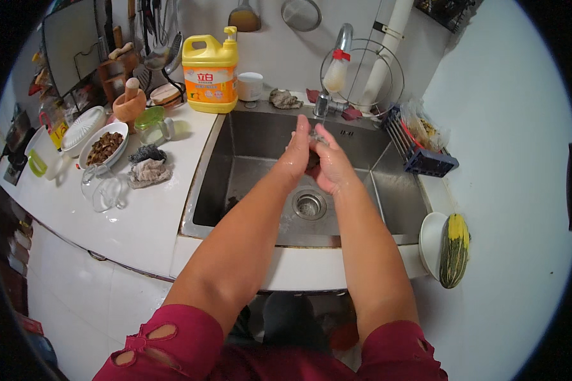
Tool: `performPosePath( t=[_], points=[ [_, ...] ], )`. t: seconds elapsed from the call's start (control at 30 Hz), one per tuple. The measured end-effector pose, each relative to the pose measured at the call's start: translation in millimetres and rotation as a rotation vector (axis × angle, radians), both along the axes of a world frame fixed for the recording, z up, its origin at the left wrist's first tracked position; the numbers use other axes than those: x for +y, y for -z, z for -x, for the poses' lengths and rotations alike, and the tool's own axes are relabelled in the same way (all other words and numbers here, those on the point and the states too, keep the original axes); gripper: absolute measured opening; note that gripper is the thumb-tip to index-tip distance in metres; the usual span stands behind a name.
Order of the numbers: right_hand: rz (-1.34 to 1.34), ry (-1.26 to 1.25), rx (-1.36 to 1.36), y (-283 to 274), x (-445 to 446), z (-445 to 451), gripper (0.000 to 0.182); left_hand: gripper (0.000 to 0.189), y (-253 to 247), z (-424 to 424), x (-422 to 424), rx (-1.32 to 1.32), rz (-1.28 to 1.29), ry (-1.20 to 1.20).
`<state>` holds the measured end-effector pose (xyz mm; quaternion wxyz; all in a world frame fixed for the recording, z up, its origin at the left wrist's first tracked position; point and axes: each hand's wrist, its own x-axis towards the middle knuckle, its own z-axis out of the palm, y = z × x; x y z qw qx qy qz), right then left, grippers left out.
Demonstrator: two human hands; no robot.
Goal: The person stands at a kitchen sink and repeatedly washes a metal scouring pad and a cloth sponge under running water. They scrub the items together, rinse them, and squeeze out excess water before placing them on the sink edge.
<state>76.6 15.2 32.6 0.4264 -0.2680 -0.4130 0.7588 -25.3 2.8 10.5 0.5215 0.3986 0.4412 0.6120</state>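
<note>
Over the stainless steel sink, wet and facing each other, are my left hand and my right hand. They are just below the chrome faucet, whose spout has a whitish cover tied on with a red band. Water runs down onto the fingers. My left hand is held on edge with its thumb up; the right one curves towards it. A dark patch shows between the palms, and I cannot tell whether it is a held thing or shadow. The drain strainer sits below.
Left of the sink stand a yellow detergent jug, a glass pitcher, a bowl of brown pieces and crumpled cloths. On the right are a dark rack, a white bowl and a green-and-yellow squash.
</note>
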Motion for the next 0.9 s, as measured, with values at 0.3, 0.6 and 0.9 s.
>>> performPosePath(
  t=[0.3,0.6,0.9],
  points=[
    [-0.3,0.103,-0.62,-7.2,22.6,-22.8,0.027,0.106,-13.4,1.9,-15.0,-0.183,0.174,-0.413],
    [-0.742,0.388,-0.919,2.4,39.7,-3.1,0.053,0.096,-5.3,10.9,-2.9,-0.126,0.227,-0.396],
    [-0.742,0.167,-0.888,3.7,28.5,-13.6,0.046,0.043,-34.5,27.9,-4.4,0.201,0.329,-0.149]
  ],
)
